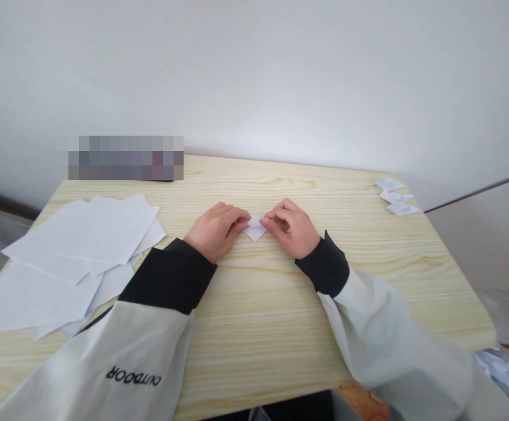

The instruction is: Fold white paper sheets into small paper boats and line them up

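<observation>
Pale wood-grain tabletop (254, 327) stretches back to a plain white wall (254, 76), and a light panel (491, 234) stands beyond its right edge. Near the middle of the tabletop lies a small folded paper (255, 231), white, with 1 pointed corner toward the person and a crease line across it. The left hand (217, 231) has its thumb and fingertips drawn narrowly together, pinching the paper's left corner. The right hand (295, 228) pinches the right corner in the same way, thumb toward the person, fingers curled above it. Both wrists come out of black cuffs on light grey sleeves (394, 327), and the left sleeve carries the word OUTDOOR in dark letters. Beside the left forearm, loose white sheets (92, 234) overlap in an untidy spread, partly hidden by the sleeve. Behind them, at the far left, an object (127, 161) is pixelated, so I cannot tell what it is. At the far right corner, 3 small folded pieces (395, 197) lie close together in a short row. Below the tabletop's right side, white crumpled material (506, 371) shows past the right sleeve.
</observation>
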Tool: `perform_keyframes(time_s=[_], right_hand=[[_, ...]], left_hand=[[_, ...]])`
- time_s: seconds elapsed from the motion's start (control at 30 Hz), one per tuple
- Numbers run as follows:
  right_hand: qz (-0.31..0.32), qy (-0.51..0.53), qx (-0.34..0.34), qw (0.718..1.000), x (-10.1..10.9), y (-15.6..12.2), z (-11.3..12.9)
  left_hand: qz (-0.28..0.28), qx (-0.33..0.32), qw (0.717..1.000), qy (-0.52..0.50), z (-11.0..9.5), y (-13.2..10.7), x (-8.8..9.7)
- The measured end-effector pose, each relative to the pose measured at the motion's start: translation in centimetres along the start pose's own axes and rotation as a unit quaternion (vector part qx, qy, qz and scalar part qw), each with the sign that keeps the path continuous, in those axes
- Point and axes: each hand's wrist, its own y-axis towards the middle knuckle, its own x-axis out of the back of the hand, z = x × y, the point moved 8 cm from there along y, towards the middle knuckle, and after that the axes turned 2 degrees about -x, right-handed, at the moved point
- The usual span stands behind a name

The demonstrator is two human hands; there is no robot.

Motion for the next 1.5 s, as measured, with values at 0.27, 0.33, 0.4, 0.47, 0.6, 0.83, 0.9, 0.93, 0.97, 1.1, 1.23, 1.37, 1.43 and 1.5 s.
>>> perform_keyframes(time_s=[0.27, 0.33, 0.4, 0.47, 0.6, 0.83, 0.9, 0.93, 0.97, 1.1, 1.23, 1.37, 1.43, 1.5], right_hand=[[-0.009, -0.033, -0.038, 0.999, -0.23, 0.28, -0.16], [-0.009, -0.035, -0.035, 0.999, -0.26, 0.26, -0.14], [-0.007, -0.037, -0.031, 0.999, -0.3, 0.26, -0.15], [-0.004, -0.043, -0.028, 0.999, -0.37, 0.27, -0.17], [-0.001, -0.068, -0.018, 0.998, -0.57, 0.31, -0.13], [0.003, -0.103, -0.014, 0.995, -0.92, 0.3, 0.02], [0.006, -0.107, -0.016, 0.994, -1.01, 0.31, 0.04], [0.006, -0.108, -0.017, 0.994, -1.04, 0.31, 0.04], [0.006, -0.106, -0.019, 0.994, -1.04, 0.31, 0.0], [0.003, -0.084, -0.031, 0.996, -0.95, 0.32, -0.36], [0.009, -0.055, -0.026, 0.998, -0.95, 0.38, -0.62], [-0.003, -0.049, -0.024, 0.999, -0.79, 0.35, -0.7], [-0.011, -0.053, -0.023, 0.998, -0.72, 0.22, -0.63], [-0.019, -0.059, -0.019, 0.998, -0.65, 0.04, -0.47]], left_hand=[[0.008, 0.041, 0.999, 0.01, -0.02, 0.1, -0.32], [-0.001, 0.047, 0.999, 0.013, 0.01, 0.06, -0.3], [-0.022, 0.049, 0.998, 0.02, 0.07, 0.0, -0.07], [-0.04, 0.046, 0.998, 0.029, 0.07, -0.06, 0.17], [-0.048, 0.035, 0.998, 0.036, 0.02, -0.12, 0.27], [-0.046, 0.042, 0.997, 0.041, 0.24, -0.01, 0.13], [-0.042, 0.05, 0.997, 0.047, 0.32, 0.05, 0.08], [-0.04, 0.055, 0.996, 0.05, 0.37, 0.08, 0.05], [-0.037, 0.061, 0.996, 0.053, 0.41, 0.1, 0.03], [-0.026, 0.075, 0.994, 0.073, 0.43, 0.15, 0.0], [-0.023, 0.076, 0.993, 0.09, 0.52, 0.02, -0.01], [-0.028, 0.056, 0.993, 0.099, 0.44, -0.17, 0.0], [-0.034, 0.046, 0.994, 0.091, 0.32, -0.2, 0.05], [-0.04, 0.047, 0.995, 0.079, 0.3, -0.16, 0.14]])
